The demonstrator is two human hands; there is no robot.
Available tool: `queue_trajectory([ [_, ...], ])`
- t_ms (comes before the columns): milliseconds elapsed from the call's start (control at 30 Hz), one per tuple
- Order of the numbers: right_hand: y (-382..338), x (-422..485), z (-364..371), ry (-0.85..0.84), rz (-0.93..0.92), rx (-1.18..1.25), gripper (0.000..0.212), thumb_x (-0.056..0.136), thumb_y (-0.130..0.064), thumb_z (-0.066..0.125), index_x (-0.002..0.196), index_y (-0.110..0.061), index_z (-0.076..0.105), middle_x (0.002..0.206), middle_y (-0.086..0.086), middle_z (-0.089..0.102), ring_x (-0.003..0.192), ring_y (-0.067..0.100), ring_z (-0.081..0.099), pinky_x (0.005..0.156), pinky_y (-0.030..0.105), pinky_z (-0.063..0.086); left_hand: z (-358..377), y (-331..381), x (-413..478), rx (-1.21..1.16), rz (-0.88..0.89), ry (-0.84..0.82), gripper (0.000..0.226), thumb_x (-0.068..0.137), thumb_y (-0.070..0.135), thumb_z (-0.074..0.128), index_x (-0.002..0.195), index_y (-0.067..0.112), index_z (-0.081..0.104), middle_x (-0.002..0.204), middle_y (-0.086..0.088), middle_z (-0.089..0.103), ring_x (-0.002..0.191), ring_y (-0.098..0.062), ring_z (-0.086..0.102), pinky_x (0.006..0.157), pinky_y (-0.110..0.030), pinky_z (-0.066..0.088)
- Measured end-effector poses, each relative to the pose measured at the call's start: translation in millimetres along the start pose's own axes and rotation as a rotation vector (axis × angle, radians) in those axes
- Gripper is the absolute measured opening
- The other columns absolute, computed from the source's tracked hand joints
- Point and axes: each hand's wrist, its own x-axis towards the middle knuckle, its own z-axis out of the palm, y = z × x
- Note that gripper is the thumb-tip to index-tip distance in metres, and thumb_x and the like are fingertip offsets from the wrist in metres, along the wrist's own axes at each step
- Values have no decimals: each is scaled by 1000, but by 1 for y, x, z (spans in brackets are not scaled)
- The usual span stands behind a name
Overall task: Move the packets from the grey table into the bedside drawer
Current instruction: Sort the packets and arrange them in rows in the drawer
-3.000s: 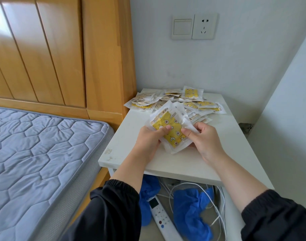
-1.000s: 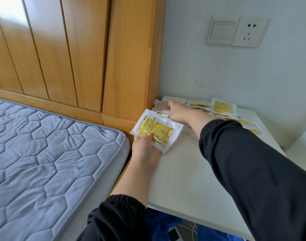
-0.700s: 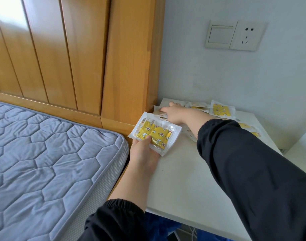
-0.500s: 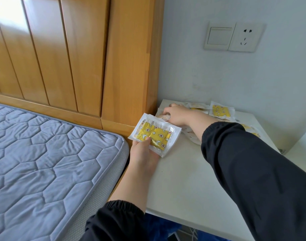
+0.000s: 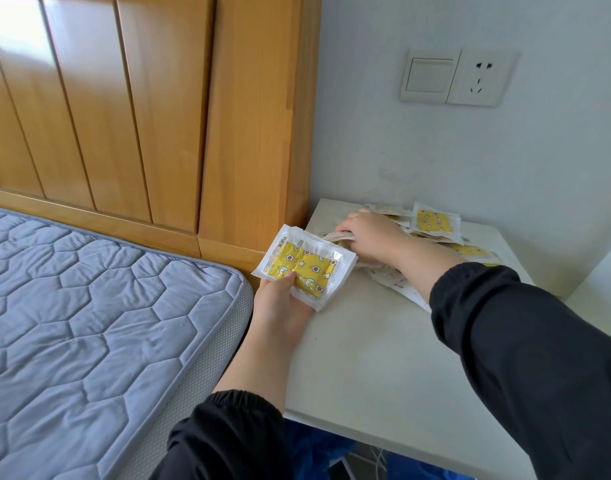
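Plastic-wrapped yellow packet stack (image 5: pixel 306 268) pinched by left hand (image 5: pixel 280 304); right hand (image 5: pixel 373 237) curled round flat loose packets (image 5: pixel 434 221).

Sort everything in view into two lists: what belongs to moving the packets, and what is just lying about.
Belongs to the job:
held packets in the left hand
loose packets, some gripped by the right hand
grey table
(the drawer is out of view)

Just lying about:
mattress
headboard
light switch
socket
blue fabric under the table
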Motion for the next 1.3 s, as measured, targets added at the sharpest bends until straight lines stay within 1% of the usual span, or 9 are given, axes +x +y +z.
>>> queue_trajectory([
  [167, 15, -13, -4, 115, 87, 120, 31, 88, -3, 48, 112, -17, 61, 114, 0, 60, 113, 22, 44, 84, 32, 38, 4, 4, -7, -108, -44, -20, 33, 102, 2, 30, 131, 4, 45, 107, -17, 64, 94, -31, 63, 80, -49, 47],
  [267, 14, -22, -7, 89, 84, 137, 27, 91, -5, 48, 114, -15, 58, 118, 1, 56, 113, 21, 46, 83, 29, 36, 2, 4, -7, -156, -43, -15, 33, 102, 4, 30, 132, 2, 44, 108, -19, 63, 97, -32, 61, 94, -50, 43],
  [433, 2, -36, -7, -56, 94, 119, 54, 90, -4, 44, 140, -22, 38, 137, 5, 44, 121, 28, 46, 91, 34, 39, -2, 7, -3, -265, -42, -6, 36, 102, 6, 31, 136, 1, 44, 129, -20, 57, 124, -35, 52, 110, -52, 33],
  [567, -3, -38, -9, -133, 72, 76, 51, 92, -37, 51, 140, -24, 39, 134, 5, 40, 125, 25, 41, 92, 31, 35, -6, 7, 2, -287, -37, -6, 38, 102, 7, 32, 138, 1, 42, 134, -21, 54, 127, -36, 50, 111, -53, 31],
  [667, -6, -41, -9, -181, 92, 63, 77, 80, -65, 55, 142, -24, 36, 138, 3, 35, 128, 23, 38, 97, 34, 38, -8, 7, 4, -300, -39, -10, 39, 102, 7, 32, 140, 1, 40, 134, -22, 54, 126, -37, 50, 111, -55, 31],
  [733, -8, -42, -6, -184, 110, 19, 89, 72, -70, 61, 143, -25, 32, 144, 2, 31, 132, 22, 35, 100, 38, 40, -5, 6, 1, -283, -37, -6, 38, 102, 6, 31, 139, 1, 41, 134, -22, 54, 126, -37, 51, 110, -55, 32],
  [933, -10, -42, -7, -136, 62, -3, 56, 83, -42, 60, 129, -15, 45, 124, 8, 44, 111, 28, 49, 78, 31, 42, -3, 5, -2, -238, -57, -4, 37, 103, 7, 31, 138, 0, 41, 129, -22, 57, 123, -38, 53, 108, -56, 34],
  [1067, -14, -43, -10, -81, 9, -115, 30, 85, -24, 55, 108, -7, 51, 106, 13, 56, 96, 33, 54, 67, 31, 38, 4, 6, -8, -188, -57, -6, 27, 103, 7, 30, 126, 1, 45, 105, -20, 63, 113, -34, 56, 96, -53, 40],
  [1300, -14, -41, 9, 43, -4, -196, 34, 80, -2, 50, 112, -10, 47, 107, 15, 56, 96, 34, 54, 64, 33, 39, -1, 3, 2, -132, -64, -20, 38, 102, 5, 31, 139, 3, 39, 116, -19, 62, 108, -34, 60, 95, -53, 42],
])
